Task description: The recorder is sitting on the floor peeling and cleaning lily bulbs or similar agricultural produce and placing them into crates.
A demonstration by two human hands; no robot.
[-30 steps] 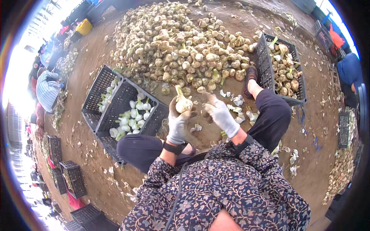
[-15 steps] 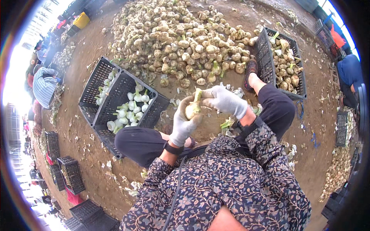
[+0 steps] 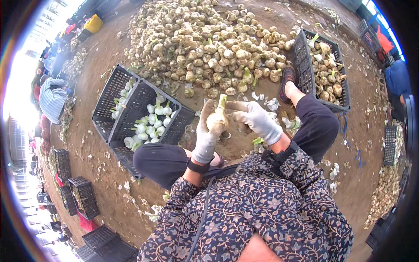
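My left hand, in a white glove with soiled fingers, holds a garlic bulb with its pale green stem pointing up. My gloved right hand is curled against the bulb and its stem, thumb and fingertips pressed on it. Just left of my hands, two joined black crates contain white, cleaned bulbs. A large heap of soiled garlic lies in front of me. At front right a black crate holds more soiled bulbs, beside my shod foot.
Loose peels litter the dirt floor around my legs. Other people crouch at the far left, and another in blue at the far right. More crates stand at the lower left, with a yellow container at the back left.
My right hand has come leftward onto the bulb from apart at one second ago. My left hand has shifted slightly right, and the bulb's stem now stands more upright.
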